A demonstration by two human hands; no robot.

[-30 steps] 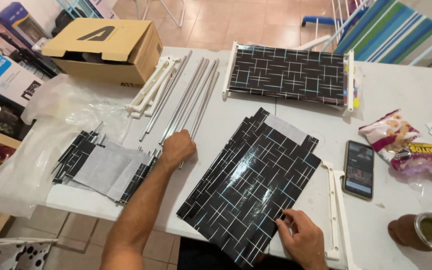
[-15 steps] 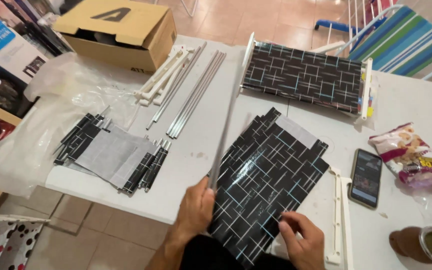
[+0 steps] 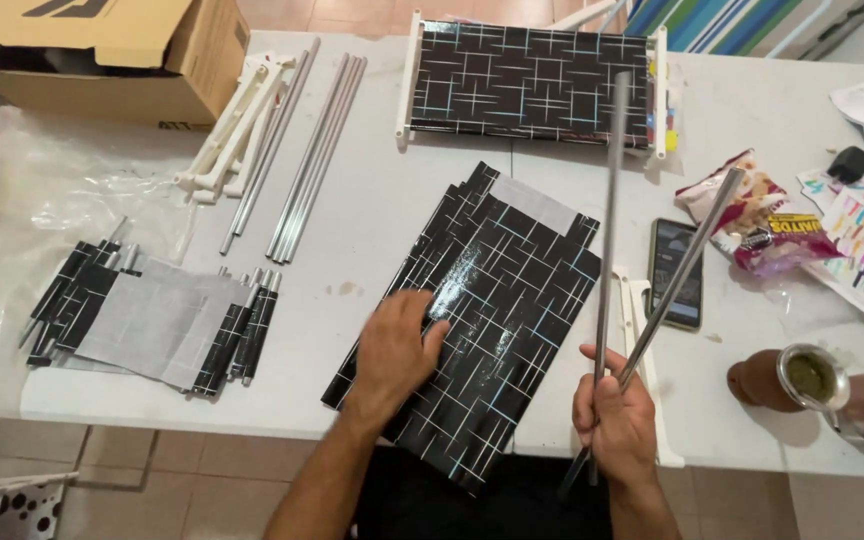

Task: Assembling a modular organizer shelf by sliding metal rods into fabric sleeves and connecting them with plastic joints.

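My right hand [image 3: 617, 410] grips two thin silver metal rods [image 3: 607, 240] that fan upward over the table. My left hand [image 3: 397, 350] lies flat on a black fabric panel with a white line pattern [image 3: 497, 300], near its left edge. The panel lies diagonally on the white table [image 3: 372, 225], and its lower corner hangs over the front edge.
An assembled shelf of the same fabric with white side bars [image 3: 532, 85] lies at the back. Loose silver rods [image 3: 307, 160] and white plastic frames [image 3: 237, 125] lie left, beside a cardboard box [image 3: 102, 50]. Folded panels [image 3: 152, 320], a phone [image 3: 674, 272], a snack bag [image 3: 752, 215] and a cup [image 3: 797, 378] are around.
My right hand has taken up two rods and raised them. My left hand moved from the table's front edge onto the black panel. The camera moved closer.
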